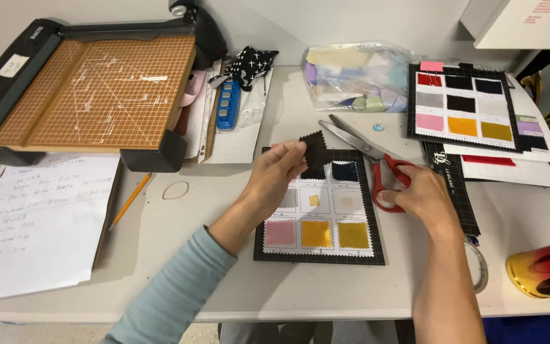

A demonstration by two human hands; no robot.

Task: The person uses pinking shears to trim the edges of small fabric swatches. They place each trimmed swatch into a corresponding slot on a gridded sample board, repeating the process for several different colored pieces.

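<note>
My left hand [277,171] pinches a small dark brown fabric swatch [315,147] with zigzag edges, held just above the top left of a black sample card [319,255]. That card carries a grid of fabric squares: navy, grey, pink, gold and olive. My right hand [420,194] grips the red handles of a pair of pinking shears [363,147], whose steel blades point up and left, lying close beside the swatch.
A second swatch card [463,107] lies at the back right beside a clear bag of fabric scraps [358,76]. A paper cutter [90,92] sits back left, with handwritten paper [33,223], a yellow pencil [130,200], a rubber band [176,190] and a red-gold bottle [545,267].
</note>
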